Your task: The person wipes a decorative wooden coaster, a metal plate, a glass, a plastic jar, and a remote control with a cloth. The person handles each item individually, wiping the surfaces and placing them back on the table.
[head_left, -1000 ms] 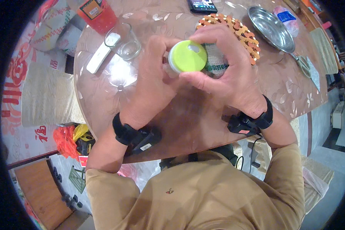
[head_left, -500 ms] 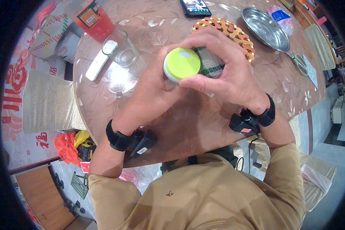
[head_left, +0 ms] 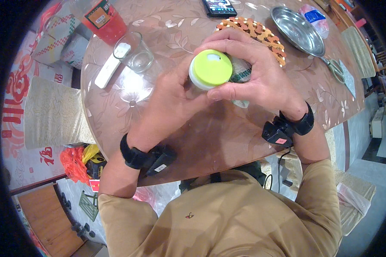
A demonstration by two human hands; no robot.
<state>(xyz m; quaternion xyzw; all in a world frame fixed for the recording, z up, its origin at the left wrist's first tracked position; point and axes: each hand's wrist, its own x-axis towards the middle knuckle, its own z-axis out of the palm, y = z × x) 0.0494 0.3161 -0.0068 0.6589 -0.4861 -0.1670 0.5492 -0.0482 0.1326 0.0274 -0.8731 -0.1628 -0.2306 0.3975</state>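
Over the table in front of me, both hands are on a small jar with a round lime-green lid (head_left: 212, 68) and a pale rim; its body is mostly hidden. My left hand (head_left: 169, 94) wraps the jar from the left, below the lid. My right hand (head_left: 266, 79) curls around the lid, thumb at its near edge and fingers along the far side. Beyond the lid, framed by the right thumb and fingers, a green-checked item (head_left: 241, 76) shows in part; I cannot tell what it is.
A clear glass (head_left: 139, 58), a white slim device (head_left: 107, 73) and a bottle of red drink (head_left: 103, 23) stand left. Farther off are a phone (head_left: 219, 7) and wooden trivet (head_left: 261, 32). Right lie a steel dish (head_left: 296, 32), scissors (head_left: 336, 72) and a plastic packet (head_left: 315, 19).
The jar and both hands have shifted slightly right. The lid is tilted a little differently, and its pale spot now sits farther right. The right fingers have closed in nearer the lid.
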